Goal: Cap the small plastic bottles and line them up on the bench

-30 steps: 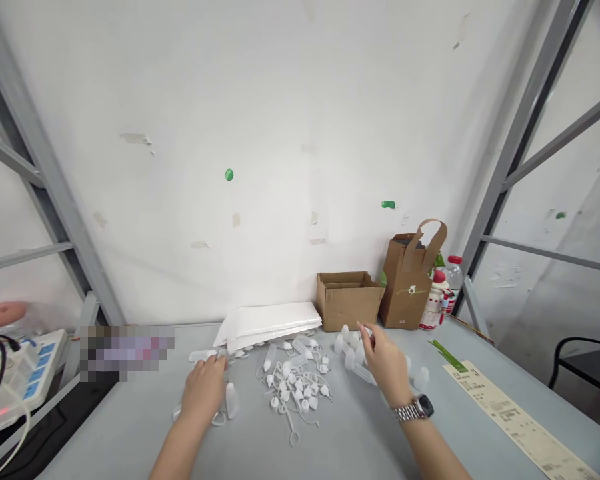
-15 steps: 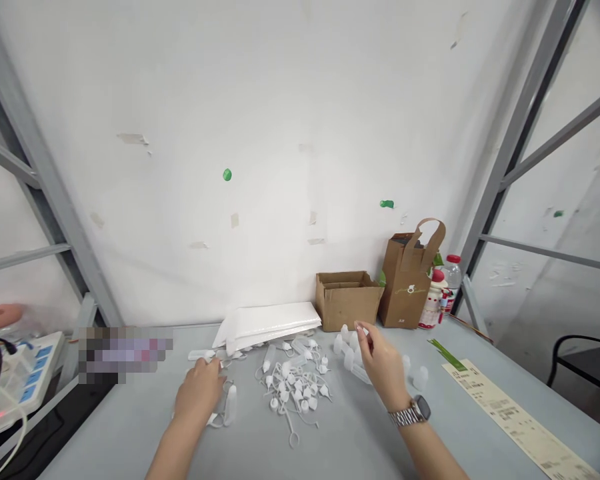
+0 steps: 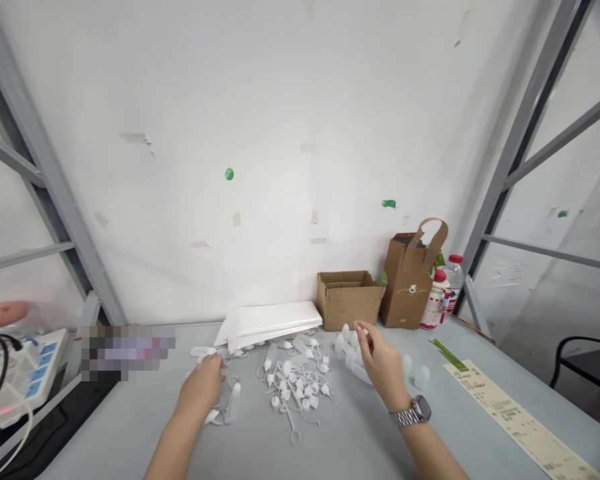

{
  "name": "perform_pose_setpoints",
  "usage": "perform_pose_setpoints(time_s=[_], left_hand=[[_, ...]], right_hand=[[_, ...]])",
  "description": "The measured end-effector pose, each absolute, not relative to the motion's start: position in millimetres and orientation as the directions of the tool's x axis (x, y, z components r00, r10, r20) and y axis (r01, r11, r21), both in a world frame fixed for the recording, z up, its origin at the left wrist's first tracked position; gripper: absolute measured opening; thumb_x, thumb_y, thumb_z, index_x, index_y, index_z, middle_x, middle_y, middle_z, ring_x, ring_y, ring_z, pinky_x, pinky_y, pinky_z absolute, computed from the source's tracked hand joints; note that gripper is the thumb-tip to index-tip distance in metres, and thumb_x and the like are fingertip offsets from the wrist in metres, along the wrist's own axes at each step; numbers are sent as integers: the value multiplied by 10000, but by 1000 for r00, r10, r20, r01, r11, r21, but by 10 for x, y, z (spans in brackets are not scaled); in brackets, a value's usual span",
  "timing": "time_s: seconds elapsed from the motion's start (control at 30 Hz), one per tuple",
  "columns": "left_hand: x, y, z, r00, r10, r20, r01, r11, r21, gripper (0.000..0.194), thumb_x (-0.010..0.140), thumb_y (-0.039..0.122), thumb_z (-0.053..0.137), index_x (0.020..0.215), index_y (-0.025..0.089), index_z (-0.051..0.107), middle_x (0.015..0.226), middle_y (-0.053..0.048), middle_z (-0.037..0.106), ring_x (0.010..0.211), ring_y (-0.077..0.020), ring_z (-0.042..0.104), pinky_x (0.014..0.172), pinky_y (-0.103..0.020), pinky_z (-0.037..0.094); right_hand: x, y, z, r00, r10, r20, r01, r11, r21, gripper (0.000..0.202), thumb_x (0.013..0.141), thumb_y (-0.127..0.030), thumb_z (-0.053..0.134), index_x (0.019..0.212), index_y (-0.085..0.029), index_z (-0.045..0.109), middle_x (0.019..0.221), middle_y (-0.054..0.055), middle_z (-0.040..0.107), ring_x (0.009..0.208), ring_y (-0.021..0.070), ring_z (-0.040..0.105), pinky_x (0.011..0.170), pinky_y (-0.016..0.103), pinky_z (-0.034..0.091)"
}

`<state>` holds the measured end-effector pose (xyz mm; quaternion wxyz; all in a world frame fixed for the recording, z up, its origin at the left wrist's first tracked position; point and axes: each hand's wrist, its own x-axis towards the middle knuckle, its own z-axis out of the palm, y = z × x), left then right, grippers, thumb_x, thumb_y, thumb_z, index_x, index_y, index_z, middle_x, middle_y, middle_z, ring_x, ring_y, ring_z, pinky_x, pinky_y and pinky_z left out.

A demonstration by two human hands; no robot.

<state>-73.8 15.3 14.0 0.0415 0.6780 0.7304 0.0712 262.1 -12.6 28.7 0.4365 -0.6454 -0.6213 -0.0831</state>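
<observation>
My left hand (image 3: 203, 390) lies palm down on the grey table (image 3: 340, 440), its fingertips on small translucent plastic tubes (image 3: 233, 402) at the left of the work area; whether it grips one is hidden. My right hand (image 3: 383, 365), with a metal watch on the wrist, is lifted a little over a cluster of small translucent vials (image 3: 346, 348). Its thumb and fingers pinch a small white plastic piece (image 3: 359, 327). Between the hands lies a heap of white tethered caps (image 3: 295, 387).
A stack of white padded envelopes (image 3: 270, 320) lies at the back, with an open cardboard box (image 3: 347, 299), a brown paper bag (image 3: 410, 277) and bottles (image 3: 437, 297) to its right. A printed paper strip (image 3: 515, 417) lies far right. A power strip (image 3: 25, 370) sits at the left, beyond the table.
My right hand has lifted slightly and drawn back from the vials with the small piece pinched. My left hand has shifted a little among the tubes.
</observation>
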Motion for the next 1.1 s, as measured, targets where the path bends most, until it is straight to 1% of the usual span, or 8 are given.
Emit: perform_pose_setpoints(time_s=[0.23,0.5,0.63,0.73,0.8,0.9,1.0,1.1], left_hand=[[-685,98,244,-97,994,56,981,86,176,204,796,220,397,920,201,558,974,-68,636,848,-214,603,604,-278,386],[-581,43,388,-193,953,234,966,143,214,253,795,275,390,995,222,535,967,-51,617,789,-199,607,585,-270,400],[-548,12,427,-225,865,449,895,1,447,229,794,294,405,948,215,555,944,-38,586,723,-155,601,647,-266,450],[-473,-32,487,-373,746,552,666,-199,719,271,772,381,461,932,189,567,970,-45,576,738,-144,603,729,-271,488],[-385,-60,517,-439,785,437,373,-283,884,340,724,442,524,924,170,573,972,-51,600,715,-145,616,715,-281,516],[-207,-100,517,-286,940,186,-32,-204,979,414,617,475,631,870,148,604,932,-58,651,642,-141,621,648,-291,542],[-23,-156,476,-54,998,44,-167,-53,985,379,556,440,700,802,158,640,929,-52,667,596,-120,610,609,-276,542],[104,-223,447,93,995,-24,-185,41,982,345,577,417,706,809,166,655,877,-41,667,616,-115,608,624,-258,536]], right_hand=[[2595,-173,324,235,687,688,851,197,-487,386,889,-417,318,988,-174,601,673,38,651,525,128,572,514,223,403],[2555,-231,341,250,575,779,844,266,-466,376,886,-368,339,998,-141,616,511,2,551,433,114,482,489,236,398],[2530,-255,319,231,559,796,825,321,-465,342,885,-336,356,980,-147,625,525,8,557,437,117,482,494,246,400],[2448,-297,312,192,564,803,786,402,-470,323,881,-317,370,998,-141,615,558,15,572,450,119,480,500,249,409],[2348,-332,305,137,612,779,746,454,-487,322,882,-316,368,1042,-149,591,605,23,591,475,124,490,513,249,421],[2151,-381,272,26,739,673,656,495,-570,342,892,-327,353,1146,-168,517,665,17,599,520,126,516,528,233,438],[1981,-411,208,-73,816,573,571,505,-647,343,899,-340,351,1173,-180,481,711,9,602,572,119,545,565,215,449],[1909,-415,151,-161,811,562,585,537,-608,310,903,-348,337,887,-189,602,683,13,600,607,128,547,582,220,426]])
